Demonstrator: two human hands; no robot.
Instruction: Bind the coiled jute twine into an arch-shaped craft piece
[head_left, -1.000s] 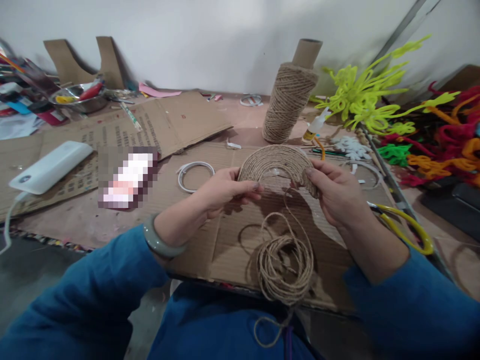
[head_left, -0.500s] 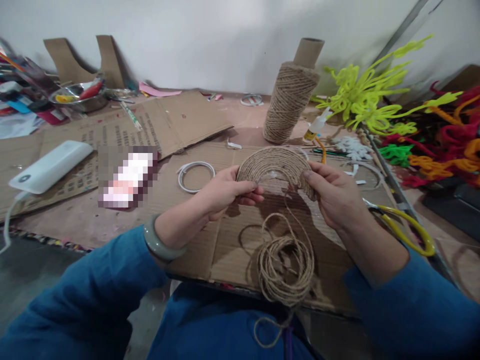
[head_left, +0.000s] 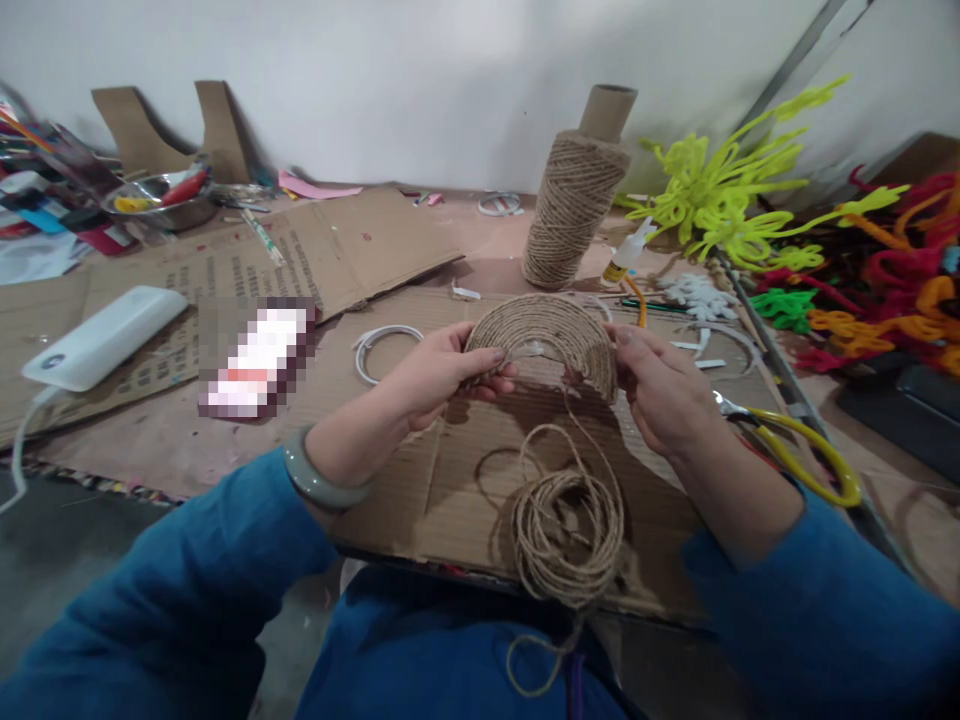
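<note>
An arch-shaped piece covered in rows of twine [head_left: 551, 325] is raised over the cardboard sheet [head_left: 390, 500]. My left hand [head_left: 457, 372] pinches its left end, thumb on top and fingers curled below. At the right end, my right hand [head_left: 656, 380] is closed on the edge, with its thumb and fingertips against the twine. One strand runs down from the arch's inner side to a loose coil of twine [head_left: 568, 535], which lies at the cardboard's front edge. A loop of it hangs over the blue clothing.
Behind stand a twine spool [head_left: 576, 200] and a glue bottle [head_left: 628, 252]. Yellow-handled scissors [head_left: 814, 450] lie at right, near colourful fuzzy stems [head_left: 727, 190]. At left are a phone [head_left: 259, 360], a white power bank [head_left: 105, 335] and a metal bowl [head_left: 165, 205].
The arch has shifted slightly left and turned a little, showing more of its right end. My right hand has moved slightly left and up along that edge.
</note>
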